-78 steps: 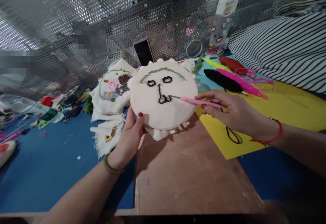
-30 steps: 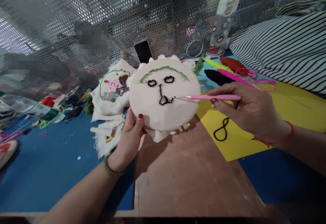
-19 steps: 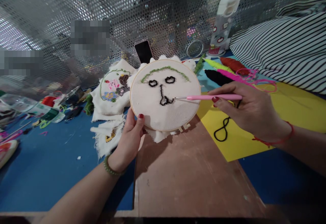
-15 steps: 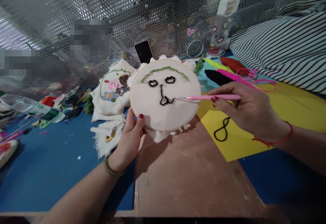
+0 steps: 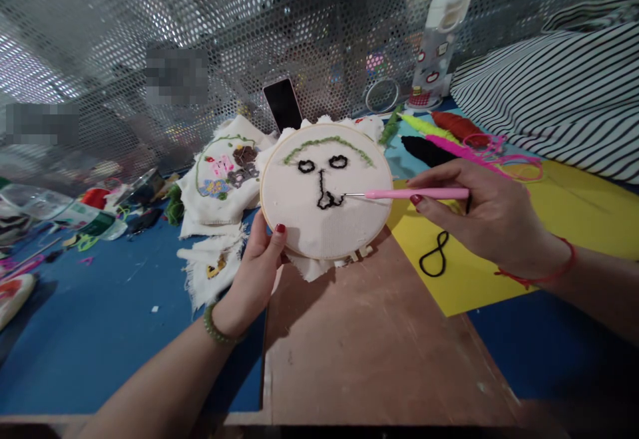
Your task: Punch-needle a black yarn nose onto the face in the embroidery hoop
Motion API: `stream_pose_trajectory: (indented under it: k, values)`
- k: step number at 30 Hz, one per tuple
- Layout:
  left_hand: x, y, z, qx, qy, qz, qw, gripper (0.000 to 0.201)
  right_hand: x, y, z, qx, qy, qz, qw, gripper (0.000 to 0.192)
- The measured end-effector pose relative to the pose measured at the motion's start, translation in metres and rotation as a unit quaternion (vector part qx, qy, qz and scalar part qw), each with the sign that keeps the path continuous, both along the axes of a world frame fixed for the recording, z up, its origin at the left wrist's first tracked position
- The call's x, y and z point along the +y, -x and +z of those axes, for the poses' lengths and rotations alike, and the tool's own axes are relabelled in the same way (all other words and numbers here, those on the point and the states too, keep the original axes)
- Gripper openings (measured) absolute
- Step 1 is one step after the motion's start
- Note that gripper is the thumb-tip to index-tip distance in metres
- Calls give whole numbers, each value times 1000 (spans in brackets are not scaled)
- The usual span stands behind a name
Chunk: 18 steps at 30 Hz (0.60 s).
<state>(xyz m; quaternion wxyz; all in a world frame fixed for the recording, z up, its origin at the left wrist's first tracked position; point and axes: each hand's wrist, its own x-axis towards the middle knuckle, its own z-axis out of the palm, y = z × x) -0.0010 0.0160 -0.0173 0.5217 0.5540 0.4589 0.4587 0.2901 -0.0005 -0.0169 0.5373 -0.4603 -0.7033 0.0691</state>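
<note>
My left hand [image 5: 254,273] grips the lower left rim of a round wooden embroidery hoop [image 5: 327,191], held tilted up above a brown board [image 5: 369,339]. The white cloth in the hoop carries a green stitched arc, two black loops and a black line ending in a small loop. My right hand [image 5: 479,216] pinches a pink-handled punch needle [image 5: 414,193]. Its metal tip touches the cloth just right of the black loop at the centre. A black yarn strand [image 5: 433,263] lies looped on the yellow sheet under my right hand.
Embroidered white cloths [image 5: 219,179] are piled left of the hoop. A phone [image 5: 282,104] leans on the perforated metal wall. Yarn skeins [image 5: 449,143] lie on a yellow sheet [image 5: 564,213] at right, by striped fabric [image 5: 554,86]. Clutter [image 5: 60,219] covers the blue table's far left.
The hoop has shifted slightly right and down in my left hand. My right hand keeps the needle nearly level, its tip still at the black stitching in the centre.
</note>
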Motion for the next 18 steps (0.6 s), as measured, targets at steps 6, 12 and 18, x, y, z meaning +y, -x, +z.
stream_pose_trajectory:
  k: [6, 12, 18]
  values:
    - [0, 0, -1, 6, 5, -14, 1000, 56, -3, 2, 5, 1, 17, 15, 1000, 10]
    - [1, -1, -2, 7, 4, -25, 1000, 54, -4, -1, 3, 19, 29, 74, 997, 15]
    - [1, 0, -2, 14, 0, -33, 999, 53, -3, -1, -2, 31, 43, 180, 982, 27]
